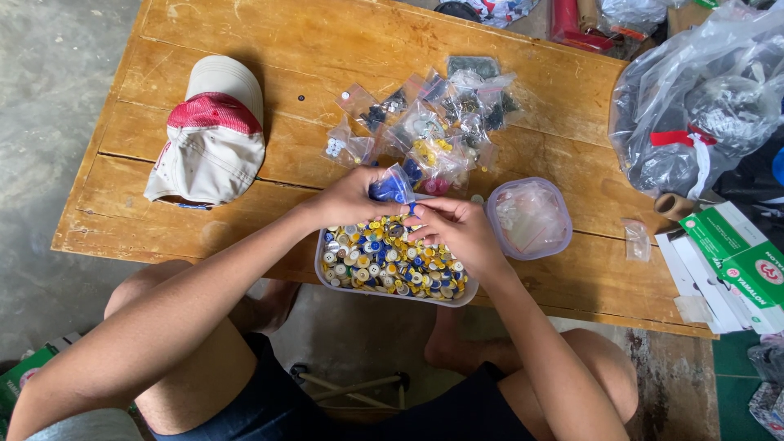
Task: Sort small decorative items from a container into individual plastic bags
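Pinching the mouth of a small clear bag of blue buttons point(390, 186), the left hand point(353, 198) was closed around the plastic near the centre of the frame, fingers curled tight on its upper edge. The right hand point(456, 231) met it from the lower right, thumb and forefinger nipped on a single blue button point(413, 210) at the bag's opening, the other fingers loosely bent. Directly below both hands sat a clear tub point(322, 273) packed with mixed buttons, yellow, white and blue, filled almost to its rim, so by the look of it most of the sorting was left to do. Just right of it stood a round clear container point(559, 214) holding what looked like empty little bags. Above the hands, toward the upper centre, lay a heap of filled small bags point(433, 122), each with its own kind of button, which suggested a fair number were already done. A red and cream cap point(212, 135) rested on the wooden tabletop point(572, 155) at the upper left, and a large clear plastic sack point(694, 98) bulged at the upper right above some green and white cartons point(735, 261).
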